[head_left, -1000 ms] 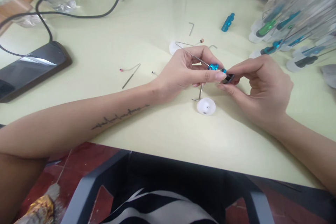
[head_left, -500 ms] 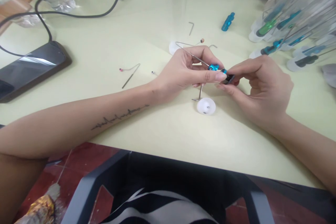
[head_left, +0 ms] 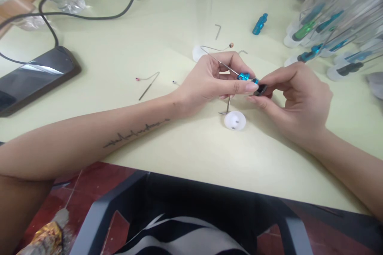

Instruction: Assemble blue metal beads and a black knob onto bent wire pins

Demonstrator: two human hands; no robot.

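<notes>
Between the thumb and fingers of my left hand (head_left: 200,81) is a metallic blue handle piece (head_left: 243,76). A thin bent metal rod (head_left: 220,62) runs out of it to the upper left, with a small copper-coloured tip (head_left: 231,45). My right hand (head_left: 302,103) pinches the black part (head_left: 261,89) at the handle's other end; the fingertips partly hide it. Both hands are closed and almost meet. Below them on the table sits a small white translucent cup (head_left: 235,120), close to a thin metal hex key (head_left: 228,105) partly hidden by my left hand.
A bent rod with a red tip (head_left: 149,83) lies left of my hands. Beyond them are a small hex key (head_left: 218,31), a loose blue handle (head_left: 260,24) and a white cap (head_left: 200,53). Several handled rods in clear tubes (head_left: 326,28) stand right; a phone (head_left: 36,79) lies left.
My right hand has shifted very slightly to the left. Both hands keep their grip, and the things on the table have not moved.
</notes>
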